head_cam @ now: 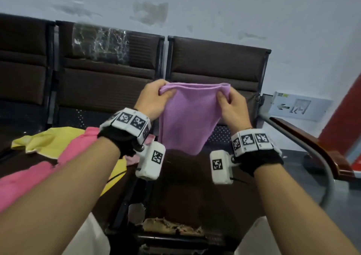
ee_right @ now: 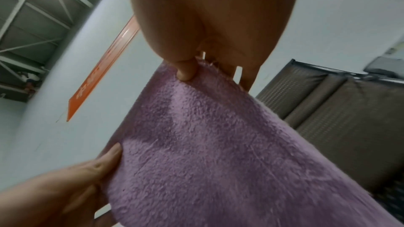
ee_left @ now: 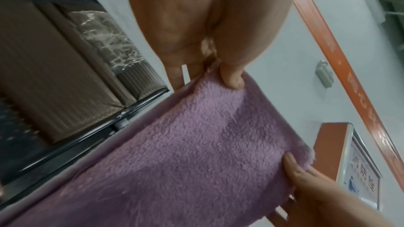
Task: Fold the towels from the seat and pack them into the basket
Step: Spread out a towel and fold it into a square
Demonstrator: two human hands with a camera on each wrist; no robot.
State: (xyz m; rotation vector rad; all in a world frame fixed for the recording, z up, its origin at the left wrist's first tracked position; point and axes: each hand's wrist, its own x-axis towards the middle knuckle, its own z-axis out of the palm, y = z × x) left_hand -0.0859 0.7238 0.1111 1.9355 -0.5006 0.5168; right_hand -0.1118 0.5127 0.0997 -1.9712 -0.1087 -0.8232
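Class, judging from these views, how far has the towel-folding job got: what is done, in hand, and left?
Done: nothing visibly packed; no basket shows. In hand: the left hand and right hand pinch the top corners of the fluffy purple towel, apparently doubled. Left: the crumpled yellow towel and pink towel on the seat.

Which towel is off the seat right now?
The purple fleece towel, pinched by both hands; the yellow towel and pink towel lie on the seat.

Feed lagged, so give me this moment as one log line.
left hand: pinches purple towel top corner | right hand: pinches other corner | towel: doubled, hanging | pink towel, yellow towel: on seat
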